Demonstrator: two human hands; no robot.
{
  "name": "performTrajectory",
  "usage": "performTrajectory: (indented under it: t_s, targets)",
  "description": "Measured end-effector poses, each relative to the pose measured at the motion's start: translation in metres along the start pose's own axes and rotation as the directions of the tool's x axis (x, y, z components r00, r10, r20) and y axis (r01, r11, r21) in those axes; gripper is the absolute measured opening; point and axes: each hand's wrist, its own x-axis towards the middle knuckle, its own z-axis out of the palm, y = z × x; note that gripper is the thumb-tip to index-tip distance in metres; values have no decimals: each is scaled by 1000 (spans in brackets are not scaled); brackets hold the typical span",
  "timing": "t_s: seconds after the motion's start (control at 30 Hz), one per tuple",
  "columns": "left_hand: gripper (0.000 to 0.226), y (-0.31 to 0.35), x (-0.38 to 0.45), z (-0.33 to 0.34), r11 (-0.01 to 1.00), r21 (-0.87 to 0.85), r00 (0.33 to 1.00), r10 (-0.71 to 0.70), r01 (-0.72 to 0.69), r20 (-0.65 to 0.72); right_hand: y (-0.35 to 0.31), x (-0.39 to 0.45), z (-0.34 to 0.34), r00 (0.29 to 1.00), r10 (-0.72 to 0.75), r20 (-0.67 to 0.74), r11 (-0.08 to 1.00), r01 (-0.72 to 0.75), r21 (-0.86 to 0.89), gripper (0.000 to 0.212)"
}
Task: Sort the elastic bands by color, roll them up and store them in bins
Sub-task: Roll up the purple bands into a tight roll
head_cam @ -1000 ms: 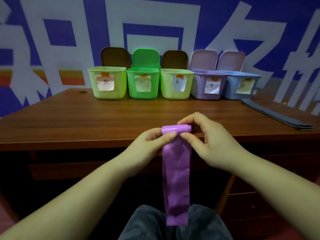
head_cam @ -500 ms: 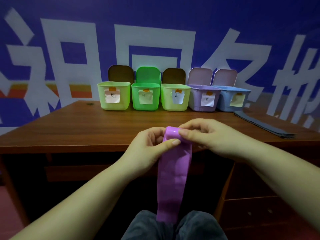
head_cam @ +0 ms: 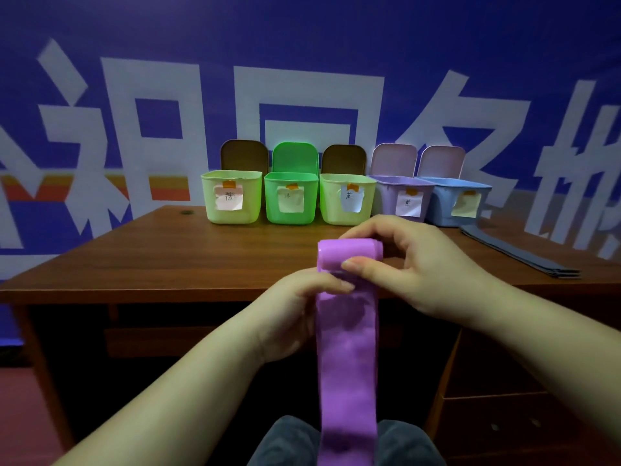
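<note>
A purple elastic band (head_cam: 347,358) hangs from my hands down over my lap, its top end wound into a small roll (head_cam: 349,255). My left hand (head_cam: 295,307) pinches the band just under the roll from the left. My right hand (head_cam: 413,264) wraps around the roll from the right, thumb across its front. Both hands are held in front of the near edge of the wooden table (head_cam: 168,264). Several labelled bins stand open in a row at the table's far side: light green (head_cam: 232,198), bright green (head_cam: 290,198), another light green (head_cam: 346,200), purple (head_cam: 400,196) and blue (head_cam: 453,201).
A flat stack of dark grey bands (head_cam: 524,253) lies on the table's right side. Drawers (head_cam: 504,415) sit under the table at the right. A blue wall with large white characters rises behind the bins. My knees show at the bottom.
The roll at the top of the purple band has grown thicker as my hands turned it. The camera view tilted upward, so bins and table sit lower in the frame.
</note>
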Motion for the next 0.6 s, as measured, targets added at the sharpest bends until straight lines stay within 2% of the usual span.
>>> performTrajectory:
  t_s: [0.07,0.17,0.3,0.4,0.47,0.53,0.6]
  targets:
    - [31,-1,1,0,997,76,999,29,-27,-23,1,-1,0,999,-30,-17,999,30,-20,23]
    - [20,-2,2,2,992,105,997,78,-75,-20,4,-3,1,997,-61,-44,998,61,-6,25]
    - [18,-1,1,13,990,-42,990,138,-137,22,8,-3,4,988,-127,-92,990,120,-80,25]
    - [34,0,3,14,983,110,986,152,-145,-65,11,-4,11,975,-188,-117,976,172,-135,23]
    - [33,0,5,12,984,108,985,149,-139,-85,11,-5,12,973,-203,-110,973,188,-134,25]
    - [23,2,5,11,989,53,988,141,-138,-58,10,-5,6,989,-136,-57,990,133,-53,31]
    - [20,4,5,10,992,40,992,123,-121,-35,8,-5,-1,998,6,56,998,-10,69,45]
